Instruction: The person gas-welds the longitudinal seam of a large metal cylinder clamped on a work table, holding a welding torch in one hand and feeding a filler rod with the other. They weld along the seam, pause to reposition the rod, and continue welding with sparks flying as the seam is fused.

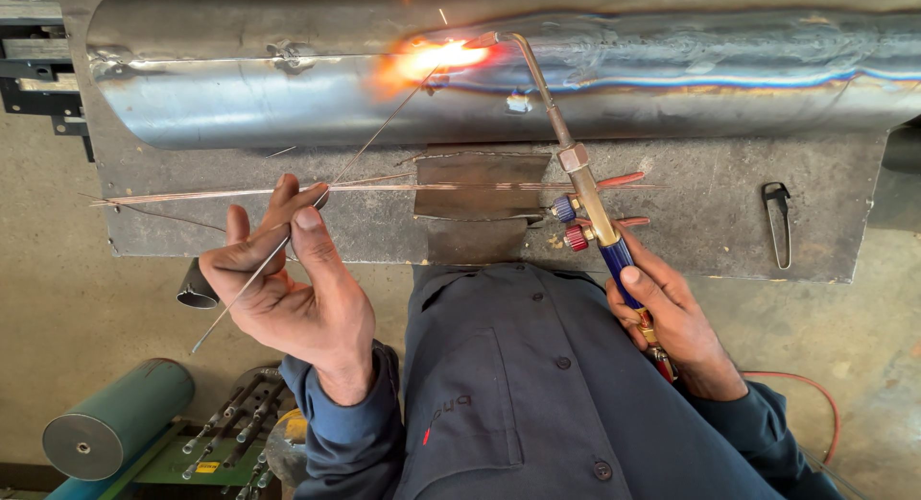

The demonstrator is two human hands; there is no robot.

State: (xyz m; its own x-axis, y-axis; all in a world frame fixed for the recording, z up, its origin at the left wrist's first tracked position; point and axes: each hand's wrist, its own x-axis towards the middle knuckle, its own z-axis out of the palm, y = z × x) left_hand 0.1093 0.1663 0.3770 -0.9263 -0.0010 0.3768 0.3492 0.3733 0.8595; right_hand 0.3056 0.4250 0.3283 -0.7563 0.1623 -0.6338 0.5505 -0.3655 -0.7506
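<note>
Two hands engaged: rod (288, 239) pinched in left hand (293, 294), long axis slanted up-right toward flame (432, 57); torch (576, 164) gripped in right hand (672, 313), tip at pipe (240, 97) seam.

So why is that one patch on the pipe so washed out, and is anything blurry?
In the head view, the torch flame overexposes to a white-orange glare on the pipe; the rest is evenly lit with soft shadows. Both hands, left and right, look sharp; the wide lens bows the pipe slightly.

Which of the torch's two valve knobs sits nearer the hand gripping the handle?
The red knob: it sits just above the right hand, while the blue knob lies farther up toward the flame.
</note>
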